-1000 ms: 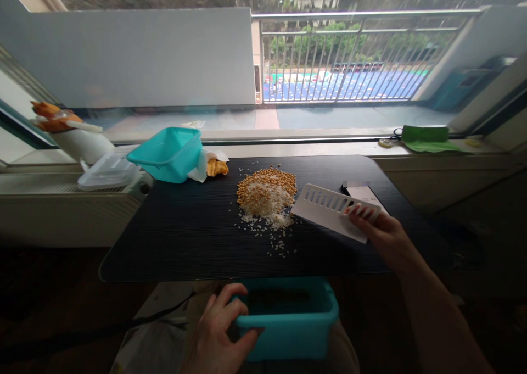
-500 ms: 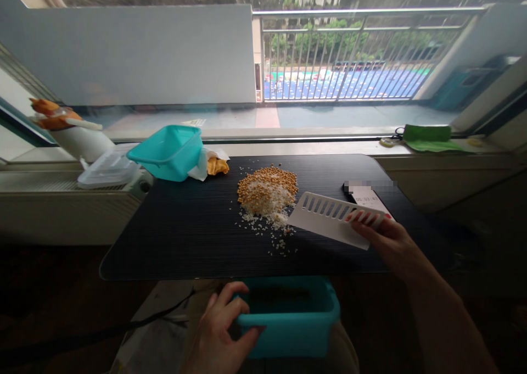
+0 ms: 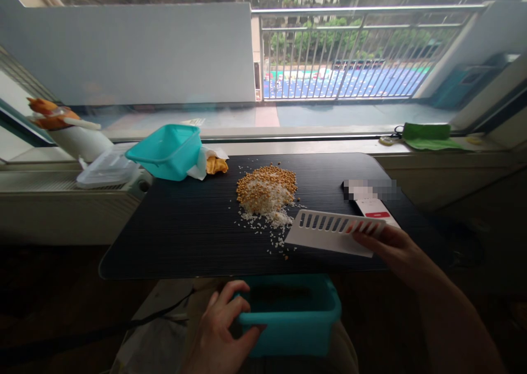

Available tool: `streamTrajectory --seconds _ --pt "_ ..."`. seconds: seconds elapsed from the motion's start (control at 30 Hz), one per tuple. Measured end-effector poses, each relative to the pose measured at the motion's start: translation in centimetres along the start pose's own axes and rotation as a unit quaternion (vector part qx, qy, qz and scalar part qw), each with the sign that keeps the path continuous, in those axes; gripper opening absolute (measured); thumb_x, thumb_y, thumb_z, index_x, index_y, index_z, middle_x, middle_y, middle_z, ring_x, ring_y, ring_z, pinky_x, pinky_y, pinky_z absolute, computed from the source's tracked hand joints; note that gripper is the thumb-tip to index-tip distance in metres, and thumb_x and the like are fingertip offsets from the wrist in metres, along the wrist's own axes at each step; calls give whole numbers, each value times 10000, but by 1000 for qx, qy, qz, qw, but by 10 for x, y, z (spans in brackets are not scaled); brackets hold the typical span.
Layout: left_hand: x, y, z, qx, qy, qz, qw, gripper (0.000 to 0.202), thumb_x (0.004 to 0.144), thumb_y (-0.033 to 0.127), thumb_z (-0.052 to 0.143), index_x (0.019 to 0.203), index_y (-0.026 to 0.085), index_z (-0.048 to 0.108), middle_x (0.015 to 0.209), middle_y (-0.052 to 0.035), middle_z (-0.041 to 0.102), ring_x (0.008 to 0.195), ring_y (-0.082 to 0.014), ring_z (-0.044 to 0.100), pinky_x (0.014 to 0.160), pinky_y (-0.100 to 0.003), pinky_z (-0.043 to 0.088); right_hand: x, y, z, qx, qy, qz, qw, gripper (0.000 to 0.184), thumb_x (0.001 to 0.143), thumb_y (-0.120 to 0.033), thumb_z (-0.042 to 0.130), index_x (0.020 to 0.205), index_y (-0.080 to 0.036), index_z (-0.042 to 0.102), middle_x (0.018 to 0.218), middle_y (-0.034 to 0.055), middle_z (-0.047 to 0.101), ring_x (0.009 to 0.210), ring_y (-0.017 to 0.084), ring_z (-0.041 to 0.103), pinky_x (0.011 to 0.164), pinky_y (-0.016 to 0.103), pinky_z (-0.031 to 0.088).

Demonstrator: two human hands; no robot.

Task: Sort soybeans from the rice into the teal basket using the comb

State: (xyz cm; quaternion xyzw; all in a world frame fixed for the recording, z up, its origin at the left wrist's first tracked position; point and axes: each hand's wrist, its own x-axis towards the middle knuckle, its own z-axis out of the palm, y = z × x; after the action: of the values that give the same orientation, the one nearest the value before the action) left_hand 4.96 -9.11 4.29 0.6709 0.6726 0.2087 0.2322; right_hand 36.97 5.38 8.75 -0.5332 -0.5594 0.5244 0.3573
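Observation:
My left hand (image 3: 226, 324) grips the left rim of a teal plastic bin (image 3: 294, 330), which sits just below the table's front edge on my lap. In my right hand (image 3: 395, 247) is a white slotted plastic scraper (image 3: 323, 234), held by its right end low over the tabletop. The scraper's left end is beside the near right side of a pile of yellow soybeans (image 3: 269, 179) mixed with white rice (image 3: 267, 204). Loose grains lie scattered in front of the pile, with one bean near the table edge.
On the black table (image 3: 177, 231), a second teal bin (image 3: 168, 151) leans at the back left beside a crumpled yellow-brown cloth (image 3: 216, 165). A phone (image 3: 376, 208) lies on the right. A clear lid (image 3: 109, 168) rests on the radiator, a green cloth (image 3: 428, 137) on the sill.
The scraper in my right hand has moved down toward me and lies more level. A bean now lies near the table's front edge. My left hand keeps its hold on the bin.

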Motion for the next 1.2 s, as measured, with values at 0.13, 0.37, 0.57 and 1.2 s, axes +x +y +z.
streamTrajectory --seconds 0.13,0.37,0.57,1.2 --pt "0 1 0 0 -8 -4 1000 107 722 183 685 669 221 600 1138 -54 653 993 -245 655 840 -357 530 -7 -6 0 -19 -58 10 998 316 731 -499 754 908 -239 787 936 64 789 873 284 717 793 369 577" --pt "-1 0 0 5 -5 7 1000 104 728 193 685 674 217 599 1130 -65 652 982 -245 657 827 -356 532 -16 -9 -2 -12 -86 18 996 309 739 -489 750 889 -221 783 893 72 787 824 262 714 756 346 578" --pt "-1 -1 1 12 -4 9 1000 97 718 179 686 677 219 608 1124 -56 659 979 -243 664 833 -356 538 -2 -6 1 -4 -25 -5 1000 315 727 -489 762 914 -236 777 941 56 786 884 268 713 805 350 569" --pt "-3 -11 1 -10 -10 -21 1000 98 727 197 689 683 222 604 1160 -53 644 1032 -265 652 897 -416 521 29 -12 29 -15 13 -76 997 304 752 -490 742 915 -235 761 877 40 771 832 229 699 729 305 559"
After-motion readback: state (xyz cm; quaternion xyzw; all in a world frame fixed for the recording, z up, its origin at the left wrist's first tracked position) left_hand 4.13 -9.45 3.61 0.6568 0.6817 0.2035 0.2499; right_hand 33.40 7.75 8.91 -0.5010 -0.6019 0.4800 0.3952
